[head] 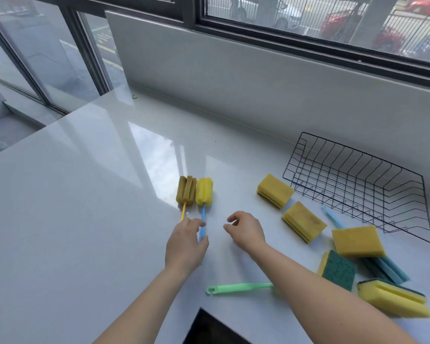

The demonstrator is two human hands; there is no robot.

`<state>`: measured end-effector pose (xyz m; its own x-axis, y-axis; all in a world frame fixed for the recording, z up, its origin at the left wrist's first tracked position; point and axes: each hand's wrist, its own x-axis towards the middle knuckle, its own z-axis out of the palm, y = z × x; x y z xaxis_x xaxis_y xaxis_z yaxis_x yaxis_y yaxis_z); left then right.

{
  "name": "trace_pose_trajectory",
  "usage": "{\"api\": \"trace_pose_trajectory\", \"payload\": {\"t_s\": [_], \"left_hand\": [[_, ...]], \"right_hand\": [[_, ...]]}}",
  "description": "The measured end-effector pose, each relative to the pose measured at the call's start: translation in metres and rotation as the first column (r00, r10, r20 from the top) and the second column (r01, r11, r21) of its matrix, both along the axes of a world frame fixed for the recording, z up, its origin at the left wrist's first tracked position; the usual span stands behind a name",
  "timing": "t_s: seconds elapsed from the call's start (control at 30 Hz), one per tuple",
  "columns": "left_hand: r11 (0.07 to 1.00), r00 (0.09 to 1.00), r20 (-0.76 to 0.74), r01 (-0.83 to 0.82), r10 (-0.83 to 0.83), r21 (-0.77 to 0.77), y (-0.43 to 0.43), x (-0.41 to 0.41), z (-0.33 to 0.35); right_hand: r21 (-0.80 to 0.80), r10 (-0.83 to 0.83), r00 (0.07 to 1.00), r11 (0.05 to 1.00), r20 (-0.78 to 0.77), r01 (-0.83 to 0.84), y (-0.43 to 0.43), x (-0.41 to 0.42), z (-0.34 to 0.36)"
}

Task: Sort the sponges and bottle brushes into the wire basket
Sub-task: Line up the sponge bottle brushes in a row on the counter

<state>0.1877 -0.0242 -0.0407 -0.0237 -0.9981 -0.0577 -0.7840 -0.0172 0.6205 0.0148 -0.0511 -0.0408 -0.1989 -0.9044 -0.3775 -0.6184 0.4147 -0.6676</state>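
Observation:
Two bottle brushes lie side by side on the white counter: a brown-headed one (186, 189) with a yellow handle and a yellow-headed one (204, 191) with a blue handle. My left hand (185, 242) is over their handle ends and pinches the blue handle between finger and thumb; the yellow handle runs under my fingertips. My right hand (246, 229) hovers just to the right with loosely curled fingers, holding nothing. The black wire basket (357, 155) stands at the right by the wall with nothing in it. Several yellow sponges (303, 222) lie in front of it.
A green-handled brush (238, 288) lies near the counter's front, its head hidden under my right forearm. A blue brush (387, 269) lies partly under a sponge (357, 240). A green-faced sponge (338, 269) sits beside it. A dark gap (209, 326) cuts into the counter's front edge.

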Motion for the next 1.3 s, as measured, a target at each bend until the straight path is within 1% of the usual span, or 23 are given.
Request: {"api": "trace_pose_trajectory", "payload": {"t_s": [0.07, 0.1, 0.17, 0.23, 0.33, 0.43, 0.5, 0.57, 0.67, 0.77, 0.83, 0.9, 0.97, 1.07, 1.2, 1.3], "left_hand": [[0.985, 0.985, -0.011, 0.172, -0.172, 0.011, 0.010, -0.013, 0.003], [0.963, 0.963, -0.007, 0.268, -0.268, 0.024, 0.016, -0.020, 0.004], [0.892, 0.893, 0.027, 0.446, -0.449, 0.076, 0.026, -0.033, 0.005], [0.805, 0.796, 0.125, 0.578, -0.592, 0.135, 0.034, -0.047, 0.003], [0.718, 0.667, 0.268, 0.660, -0.695, 0.221, 0.042, -0.067, -0.002], [0.691, 0.613, 0.324, 0.673, -0.720, 0.263, 0.047, -0.084, -0.007], [0.703, 0.616, 0.348, 0.667, -0.707, 0.247, 0.050, -0.090, -0.009], [0.731, 0.645, 0.354, 0.646, -0.677, 0.220, 0.051, -0.091, -0.012], [0.788, 0.715, 0.340, 0.589, -0.611, 0.178, 0.049, -0.090, -0.015], [0.856, 0.802, 0.301, 0.501, -0.516, 0.131, 0.046, -0.086, -0.012], [0.910, 0.875, 0.252, 0.396, -0.414, 0.119, 0.046, -0.086, -0.007], [0.951, 0.937, 0.172, 0.286, -0.303, 0.116, 0.046, -0.087, -0.001], [0.966, 0.966, 0.100, 0.225, -0.238, 0.130, 0.046, -0.090, 0.003], [0.976, 0.988, 0.020, 0.150, -0.155, 0.155, 0.046, -0.095, 0.007], [0.983, 0.997, -0.071, 0.040, -0.028, 0.179, 0.044, -0.098, 0.008], [0.978, 0.990, -0.136, -0.006, 0.034, 0.208, 0.041, -0.100, 0.009]], "right_hand": [[-0.023, 0.008, 1.000, 1.000, -0.024, -0.009, 0.006, -0.016, 0.006], [-0.034, 0.014, 0.999, 0.999, -0.044, -0.016, 0.009, -0.026, 0.009], [-0.064, 0.024, 0.995, 0.997, -0.100, -0.030, 0.016, -0.049, 0.016], [-0.095, 0.018, 0.989, 0.995, -0.147, -0.032, 0.021, -0.076, 0.024], [-0.112, 0.011, 0.967, 0.993, -0.256, -0.041, 0.022, -0.123, 0.039], [-0.101, 0.013, 0.933, 0.993, -0.358, -0.053, 0.016, -0.167, 0.052], [-0.077, 0.034, 0.903, 0.994, -0.428, -0.074, 0.011, -0.194, 0.058], [-0.042, 0.069, 0.866, 0.994, -0.496, -0.103, 0.005, -0.219, 0.063], [0.048, 0.145, 0.796, 0.988, -0.587, -0.145, -0.005, -0.248, 0.067], [0.160, 0.237, 0.731, 0.971, -0.639, -0.176, -0.014, -0.263, 0.068], [0.258, 0.340, 0.666, 0.940, -0.664, -0.223, -0.019, -0.263, 0.064], [0.377, 0.467, 0.584, 0.884, -0.664, -0.277, -0.022, -0.256, 0.058], [0.461, 0.553, 0.523, 0.832, -0.648, -0.309, -0.024, -0.248, 0.051], [0.516, 0.603, 0.499, 0.796, -0.623, -0.317, -0.028, -0.244, 0.039], [0.455, 0.557, 0.509, 0.830, -0.656, -0.322, -0.033, -0.248, 0.029], [0.433, 0.546, 0.512, 0.838, -0.663, -0.333, -0.032, -0.252, 0.022]]}}
